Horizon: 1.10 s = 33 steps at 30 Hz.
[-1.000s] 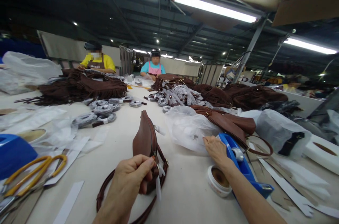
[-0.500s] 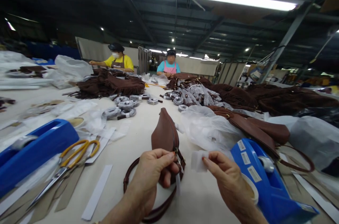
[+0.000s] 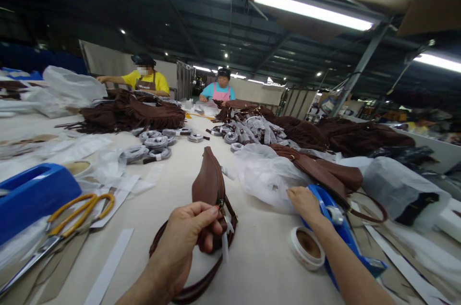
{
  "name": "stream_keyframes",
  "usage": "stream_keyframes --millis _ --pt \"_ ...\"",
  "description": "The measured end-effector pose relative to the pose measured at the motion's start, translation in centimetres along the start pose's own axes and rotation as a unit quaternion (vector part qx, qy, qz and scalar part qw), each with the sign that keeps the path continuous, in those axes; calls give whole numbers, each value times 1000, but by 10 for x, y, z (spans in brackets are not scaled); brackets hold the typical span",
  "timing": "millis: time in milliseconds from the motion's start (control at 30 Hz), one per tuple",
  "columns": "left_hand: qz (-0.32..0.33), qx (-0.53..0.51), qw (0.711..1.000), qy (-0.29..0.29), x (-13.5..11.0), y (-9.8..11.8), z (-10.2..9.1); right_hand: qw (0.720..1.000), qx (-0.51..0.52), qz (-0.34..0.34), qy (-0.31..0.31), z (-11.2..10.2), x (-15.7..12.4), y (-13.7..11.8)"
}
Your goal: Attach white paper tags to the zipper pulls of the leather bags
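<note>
My left hand [image 3: 187, 240] is closed in a pinch on the zipper end of a small brown leather bag [image 3: 207, 182] that stands on the table. A thin white strip [image 3: 225, 246] hangs from the pinch, and the bag's brown strap [image 3: 196, 286] loops under my wrist. My right hand [image 3: 306, 204] reaches out to the top of a blue tape dispenser [image 3: 344, 235] at the right. I see the back of that hand; its fingertips are hidden against the dispenser. A white tape roll [image 3: 306, 247] lies flat beside my right forearm.
Yellow-handled scissors [image 3: 72, 211] and another blue dispenser [image 3: 32, 194] lie at the left among white paper strips. Clear plastic bags [image 3: 266, 175] and more brown bags [image 3: 320, 170] sit at the right. Fringed brown piles [image 3: 129, 113], grey coils [image 3: 154, 144] and two seated people fill the far end.
Half a second ago my right hand held a small white piece up near the bag; it has now gone back to the blue dispenser. My left hand has kept its pinch.
</note>
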State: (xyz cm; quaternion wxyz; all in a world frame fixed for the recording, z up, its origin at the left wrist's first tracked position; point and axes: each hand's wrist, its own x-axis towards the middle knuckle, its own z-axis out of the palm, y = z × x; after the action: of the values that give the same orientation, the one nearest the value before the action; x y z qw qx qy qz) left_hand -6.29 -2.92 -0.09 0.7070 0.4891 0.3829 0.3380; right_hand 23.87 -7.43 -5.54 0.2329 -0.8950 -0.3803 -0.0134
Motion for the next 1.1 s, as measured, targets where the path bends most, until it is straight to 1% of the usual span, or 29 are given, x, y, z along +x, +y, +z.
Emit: stream_keyframes --millis 133,267,367,467,600,733,800,867,1000,1100 --pt "2 12 1000 0 1 -1 -1 999 -40 -20 -26 6 13 3" --pt "8 12 1000 6 1 -1 -1 998 -16 -38 -43 4 21 6" --pt "5 14 1000 6 0 -1 0 997 42 -27 -50 4 25 11" --pt "9 13 1000 5 1 -1 0 990 124 2 -63 10 26 16" --pt "9 11 1000 2 2 -2 -1 966 244 46 -73 22 24 21" --pt "12 10 1000 2 2 -4 -1 944 309 82 -79 32 21 21" --pt "10 11 1000 4 1 -4 -2 941 315 96 -82 34 20 21" --pt "9 9 1000 6 1 -5 -2 943 305 102 -84 33 20 21" --pt "11 5 1000 5 0 -5 -2 953 283 90 -64 25 22 23" --pt "9 6 1000 7 0 -4 -1 950 296 90 -52 22 22 24"
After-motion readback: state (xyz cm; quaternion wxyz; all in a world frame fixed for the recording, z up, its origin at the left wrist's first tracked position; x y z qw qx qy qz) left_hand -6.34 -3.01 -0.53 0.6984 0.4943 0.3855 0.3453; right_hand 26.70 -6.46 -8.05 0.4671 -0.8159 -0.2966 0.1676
